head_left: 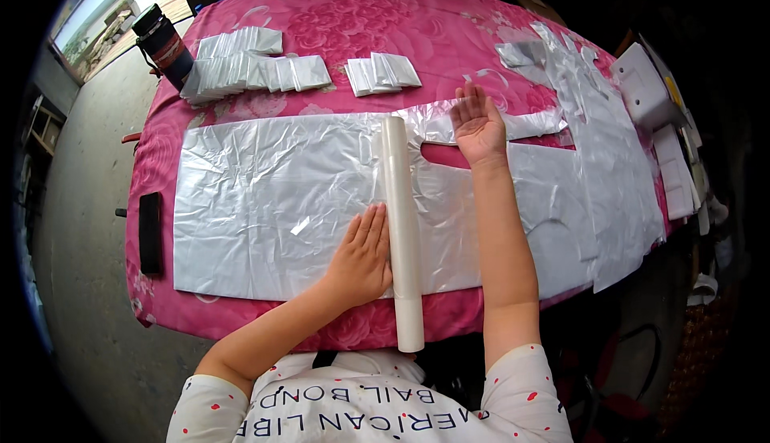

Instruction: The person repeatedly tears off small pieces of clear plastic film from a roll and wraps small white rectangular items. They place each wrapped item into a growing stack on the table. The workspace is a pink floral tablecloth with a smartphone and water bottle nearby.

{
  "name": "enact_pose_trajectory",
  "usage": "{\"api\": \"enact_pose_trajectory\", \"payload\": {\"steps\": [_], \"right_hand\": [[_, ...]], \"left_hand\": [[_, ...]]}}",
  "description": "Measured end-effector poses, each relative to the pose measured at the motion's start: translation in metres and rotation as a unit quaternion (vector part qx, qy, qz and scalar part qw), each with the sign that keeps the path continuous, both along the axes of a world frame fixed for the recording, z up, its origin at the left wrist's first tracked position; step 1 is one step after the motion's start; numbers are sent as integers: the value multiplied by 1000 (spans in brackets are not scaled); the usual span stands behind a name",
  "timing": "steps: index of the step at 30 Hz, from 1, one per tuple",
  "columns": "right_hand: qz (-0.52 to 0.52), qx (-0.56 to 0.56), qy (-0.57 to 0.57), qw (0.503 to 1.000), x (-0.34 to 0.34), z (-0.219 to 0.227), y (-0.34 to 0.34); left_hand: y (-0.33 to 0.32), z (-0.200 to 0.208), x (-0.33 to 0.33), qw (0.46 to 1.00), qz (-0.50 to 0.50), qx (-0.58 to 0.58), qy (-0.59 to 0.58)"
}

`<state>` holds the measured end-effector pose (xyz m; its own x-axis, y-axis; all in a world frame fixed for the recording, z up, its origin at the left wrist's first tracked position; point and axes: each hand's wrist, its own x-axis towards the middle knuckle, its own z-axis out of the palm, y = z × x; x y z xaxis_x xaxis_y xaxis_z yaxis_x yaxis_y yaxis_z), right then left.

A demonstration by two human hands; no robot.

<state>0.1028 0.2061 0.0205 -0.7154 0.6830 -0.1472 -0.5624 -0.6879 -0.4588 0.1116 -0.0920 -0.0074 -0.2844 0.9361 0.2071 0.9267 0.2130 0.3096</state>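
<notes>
L hand [367, 254] lies flat on the silvery plastic sheet [249, 210], fingers straight & together, gripping nothing, right up by the pale tube [403, 234]. R hand [480, 129] is open, palm up, empty, farther from the body. Tube lies across the sheet btwn hands, blocking the straight way from one to the other. Beyond L hand: folded packets [301, 73] in 2 grps, w/ dark bottle [166, 52] at their left. Black case [150, 234] well left of L hand. Crumpled bags [618, 194] right of R hand; white boxes [642, 94] past those.
</notes>
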Motion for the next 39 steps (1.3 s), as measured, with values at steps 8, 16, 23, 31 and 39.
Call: {"api": "enact_pose_trajectory", "payload": {"steps": [8, 16, 23, 31, 39], "right_hand": [[29, 451, -85, 888, -26, 107, -88], [136, 790, -236, 550, -120, -17, -283], [319, 819, -228, 419, -80, 15, -294], [54, 842, -175, 508, 51, 59, -178], [108, 850, -238, 457, 117, 16, -135]], "left_hand": [[-3, -3, 0, 1000, 4, -4, 6], [3, -21, 6, 989, 24, 128, 68], [0, -9, 6, 994, 33, 105, 17], [12, 25, -72, 831, 127, 157, -519], [93, 30, -111, 436, 198, 235, -846]]}}
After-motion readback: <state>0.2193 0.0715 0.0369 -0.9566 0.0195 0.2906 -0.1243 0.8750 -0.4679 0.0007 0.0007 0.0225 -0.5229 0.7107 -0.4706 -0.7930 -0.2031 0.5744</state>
